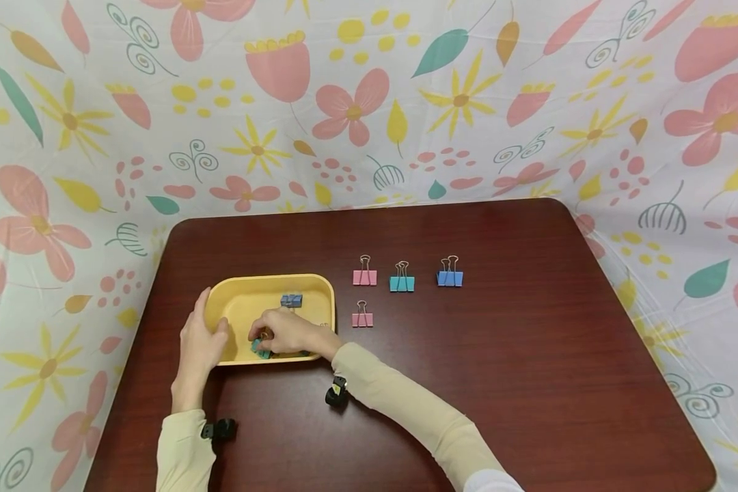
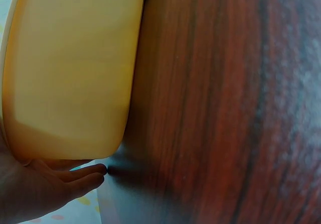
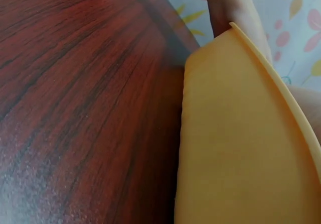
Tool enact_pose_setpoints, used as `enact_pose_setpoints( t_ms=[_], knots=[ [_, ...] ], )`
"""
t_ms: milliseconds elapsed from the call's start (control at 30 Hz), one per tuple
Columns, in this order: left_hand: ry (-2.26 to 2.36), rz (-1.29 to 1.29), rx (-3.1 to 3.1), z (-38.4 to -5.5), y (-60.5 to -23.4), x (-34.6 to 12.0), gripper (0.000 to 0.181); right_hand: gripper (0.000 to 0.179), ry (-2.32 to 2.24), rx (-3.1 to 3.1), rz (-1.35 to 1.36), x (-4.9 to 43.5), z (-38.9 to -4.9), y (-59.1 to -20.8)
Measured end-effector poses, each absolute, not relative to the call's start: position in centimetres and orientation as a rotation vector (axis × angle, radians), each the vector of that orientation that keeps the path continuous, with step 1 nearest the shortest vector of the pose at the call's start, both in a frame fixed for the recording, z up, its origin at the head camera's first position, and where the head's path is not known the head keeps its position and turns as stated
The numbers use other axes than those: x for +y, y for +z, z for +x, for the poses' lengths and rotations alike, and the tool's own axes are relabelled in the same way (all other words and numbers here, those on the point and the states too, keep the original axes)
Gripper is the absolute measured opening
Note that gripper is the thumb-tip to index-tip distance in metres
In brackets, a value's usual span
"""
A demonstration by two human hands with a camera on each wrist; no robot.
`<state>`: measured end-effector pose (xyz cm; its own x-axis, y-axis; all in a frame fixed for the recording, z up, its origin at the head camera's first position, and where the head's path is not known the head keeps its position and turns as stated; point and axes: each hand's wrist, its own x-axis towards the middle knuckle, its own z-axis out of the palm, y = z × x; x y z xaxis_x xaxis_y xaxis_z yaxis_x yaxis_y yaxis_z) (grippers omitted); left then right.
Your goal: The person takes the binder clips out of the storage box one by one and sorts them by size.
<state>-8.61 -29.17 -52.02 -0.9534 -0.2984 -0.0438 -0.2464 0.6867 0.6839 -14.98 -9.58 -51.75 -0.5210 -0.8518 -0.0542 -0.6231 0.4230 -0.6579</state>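
My left hand [image 1: 199, 342] grips the left end of a yellow tray [image 1: 234, 301], with the thumb over the rim and the fingers along the outer wall. In the left wrist view, those fingers [image 2: 83, 179] lie against the tray's outside. Reaching over the front rim, my right hand [image 1: 285, 331] pinches a teal binder clip [image 1: 260, 350] low inside the tray. A blue binder clip [image 1: 292, 301] lies near the tray's back wall. Parts of other clips show beside the right wrist, mostly hidden by it. The tray's side [image 3: 220, 133] blocks the right wrist view of the pinching fingers.
Right of the tray, a pink clip [image 1: 365, 277], a teal clip [image 1: 402, 283] and a blue clip [image 1: 449, 278] form a row. Another pink clip [image 1: 362, 319] lies in front of the first. All rest on the dark wooden table [image 1: 498, 383], with a flowered cloth [image 1: 357, 164] behind.
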Motion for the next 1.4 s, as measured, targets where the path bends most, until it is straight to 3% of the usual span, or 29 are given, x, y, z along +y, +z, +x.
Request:
enact_pose_setpoints(
  t_ms=[367,767,1133,1400],
  knots=[
    [-1.127,0.457,-2.798,-8.8,-52.4,-29.2,0.072,0.003,-1.043,2.318,-1.106,-8.4,-15.4,-50.8],
    [-1.145,0.496,-2.811,-8.7,-51.9,-29.1,0.072,0.006,-1.183,2.298,-1.088,-6.2,-17.0,-47.6],
    [-1.174,0.478,-2.815,-8.7,-52.1,-29.0,0.071,0.009,-1.134,2.524,-1.249,-2.9,-18.4,-45.9],
    [-1.192,0.49,-2.828,-8.5,-51.8,-29.1,0.071,0.01,-1.225,2.524,-1.108,0.5,-19.6,-45.4]
  ],
)
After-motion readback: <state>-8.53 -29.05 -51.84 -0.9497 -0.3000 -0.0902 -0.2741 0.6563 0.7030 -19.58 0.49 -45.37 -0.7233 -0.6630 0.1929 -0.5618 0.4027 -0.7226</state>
